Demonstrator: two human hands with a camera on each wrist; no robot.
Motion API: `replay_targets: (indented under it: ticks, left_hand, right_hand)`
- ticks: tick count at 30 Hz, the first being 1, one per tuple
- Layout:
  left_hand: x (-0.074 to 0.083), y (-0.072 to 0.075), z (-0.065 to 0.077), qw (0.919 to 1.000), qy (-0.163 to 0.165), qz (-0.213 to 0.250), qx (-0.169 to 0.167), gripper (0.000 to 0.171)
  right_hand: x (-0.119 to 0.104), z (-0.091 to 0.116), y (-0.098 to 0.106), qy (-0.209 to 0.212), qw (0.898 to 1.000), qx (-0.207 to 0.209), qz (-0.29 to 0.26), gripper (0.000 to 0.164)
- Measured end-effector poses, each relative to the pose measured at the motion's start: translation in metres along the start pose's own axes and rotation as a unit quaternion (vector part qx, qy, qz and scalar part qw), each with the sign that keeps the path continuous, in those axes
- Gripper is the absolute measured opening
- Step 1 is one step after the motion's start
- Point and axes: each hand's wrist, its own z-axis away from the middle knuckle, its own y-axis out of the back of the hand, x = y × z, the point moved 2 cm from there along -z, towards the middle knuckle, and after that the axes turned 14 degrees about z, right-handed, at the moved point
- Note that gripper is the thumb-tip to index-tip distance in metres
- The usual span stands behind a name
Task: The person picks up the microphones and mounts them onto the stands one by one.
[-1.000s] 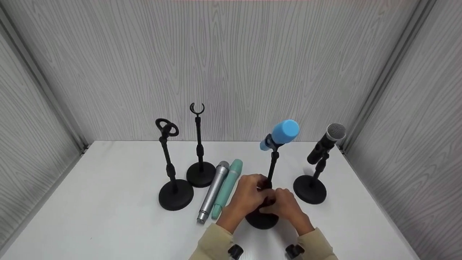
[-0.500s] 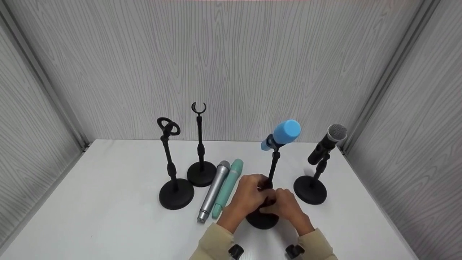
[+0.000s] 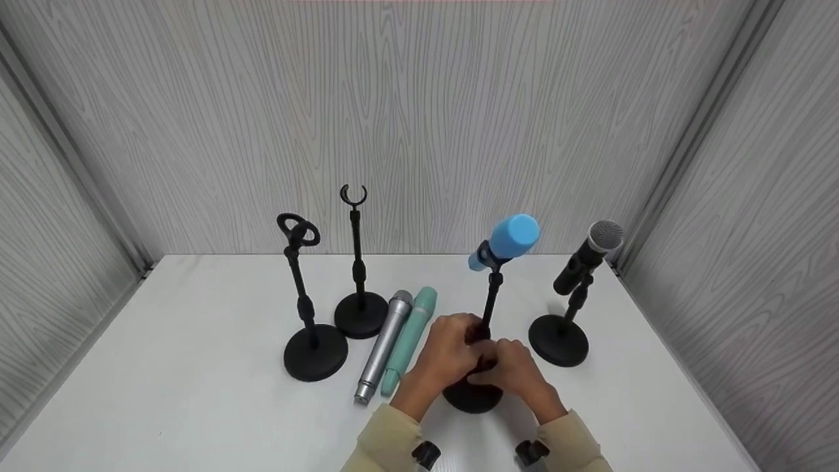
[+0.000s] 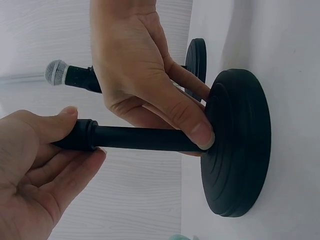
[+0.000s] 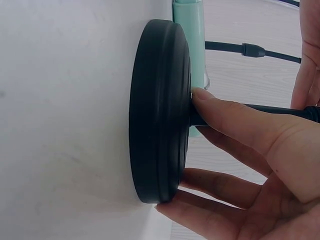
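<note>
A black microphone stand [image 3: 490, 307] stands on the white table with a blue microphone [image 3: 514, 236] tilted in its clip. My left hand [image 3: 451, 351] grips the stand's collar [image 4: 84, 134], thumb on one side and fingers on the other. Lower down, my right hand [image 3: 518, 371] pinches the foot of the post just above the round base [image 4: 240, 145]. In the right wrist view, the right thumb [image 5: 217, 107] lies along the post, and a lower fingertip touches the base's rim. The base rests on the table.
Left of the hands lie a silver microphone [image 3: 385, 347] and a green microphone [image 3: 409, 341], side by side. Beyond them stand a stand with a double-ring clip [image 3: 313, 354] and one with a C-shaped clip [image 3: 360, 316]. At right, another stand [image 3: 558, 341] bears a black microphone [image 3: 580, 265].
The head view has shifted slightly, so everything sits a little further left. Both hands keep their places on the stand.
</note>
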Motion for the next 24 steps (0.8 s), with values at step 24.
replay_targets:
  ticks: [24]
  left_hand:
    - [-0.0029, -0.0036, -0.0031, 0.9990, -0.033, 0.027, 0.014, 0.013]
  right_hand:
    - [0.0006, -0.0009, -0.0001, 0.038, 0.999, 0.023, 0.006, 0.026]
